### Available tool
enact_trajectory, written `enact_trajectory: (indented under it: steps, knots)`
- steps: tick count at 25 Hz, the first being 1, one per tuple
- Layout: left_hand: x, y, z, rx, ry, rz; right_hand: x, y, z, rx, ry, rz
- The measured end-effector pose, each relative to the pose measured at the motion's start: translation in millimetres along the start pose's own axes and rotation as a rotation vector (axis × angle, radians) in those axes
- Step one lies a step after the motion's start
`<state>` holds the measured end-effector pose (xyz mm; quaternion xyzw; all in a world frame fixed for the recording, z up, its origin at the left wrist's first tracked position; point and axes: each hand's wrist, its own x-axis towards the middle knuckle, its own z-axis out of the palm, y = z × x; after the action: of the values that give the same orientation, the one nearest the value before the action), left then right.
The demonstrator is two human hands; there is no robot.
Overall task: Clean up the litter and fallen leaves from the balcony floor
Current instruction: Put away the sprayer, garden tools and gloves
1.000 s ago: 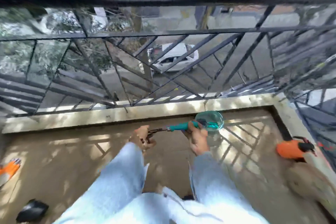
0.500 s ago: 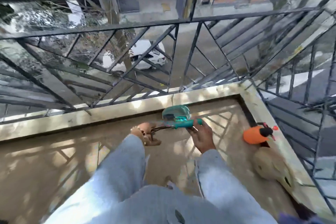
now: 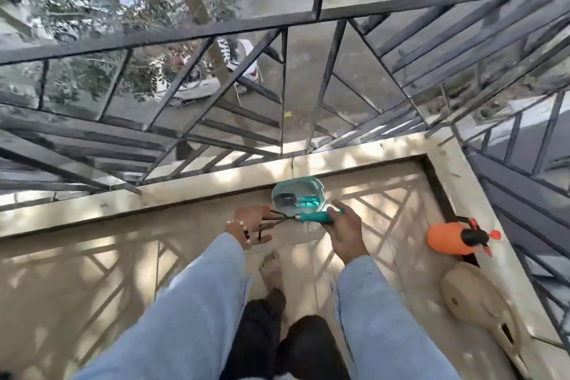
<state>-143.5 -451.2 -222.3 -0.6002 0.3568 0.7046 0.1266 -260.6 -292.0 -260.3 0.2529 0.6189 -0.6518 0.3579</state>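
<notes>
- Right hand (image 3: pixel 345 233): fingers (image 3: pixel 334 210) curled round the teal grip of a small hand rake (image 3: pixel 311 218), holding it roughly level above the balcony floor (image 3: pixel 123 271). The hold sits on the moulded handle, the proper place to take it.
- Left hand (image 3: pixel 249 227): fingers (image 3: pixel 265 239) spread nearly straight, the palm lying against the dark wire tines at the rake's head; whether any finger hooks a tine cannot be told. A beaded bracelet (image 3: pixel 237 227) circles the wrist.
- Hand rake, judged handling: light, stiff along the shank, springy at the thin tines; the tine ends are likely sharp enough to warrant a flat palm, not a squeeze. The handle appears ribbed, so slip seems unlikely.
- Teal mesh basket (image 3: pixel 297 196): on the floor just beyond the hands, beside the kerb (image 3: pixel 185 191), containing what seem to be further teal-handled tools. Probably light and flexible; best lifted by its rim.
- Litter and leaves: none can be made out on the sun-dappled floor in this view; small debris may be lost in the shadow pattern.
- Surroundings: orange pump sprayer (image 3: pixel 448 239) and a beige watering can (image 3: pixel 481 308) lie along the right kerb; a black metal railing (image 3: pixel 308 83) encloses the balcony. A bare foot (image 3: pixel 271 268) stands between the sleeves.
</notes>
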Motion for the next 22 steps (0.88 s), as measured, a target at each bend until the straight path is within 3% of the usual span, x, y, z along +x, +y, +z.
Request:
enact_trajectory:
  steps: [2,6,13,17,22]
  knots:
    - [21.8,9.3,9.3,0.006,0.000,0.027,35.6,5.8,1.4,-0.117,0.009,-0.018]
    - [113.2,11.2,25.2,0.020,0.157,0.063,134.5,35.8,4.7,-0.343,-0.035,-0.034]
    - [349.5,-33.2,31.7,-0.038,0.309,0.031,350.8,136.7,4.1,-0.514,-0.231,-0.038]
    - [463.5,-54.4,23.8,0.048,0.331,0.066,445.4,191.8,20.3,-0.634,-0.236,-0.015]
    - [527.3,-61.4,22.4,0.261,0.324,0.160,505.1,236.2,33.1,-0.847,-0.127,-0.051]
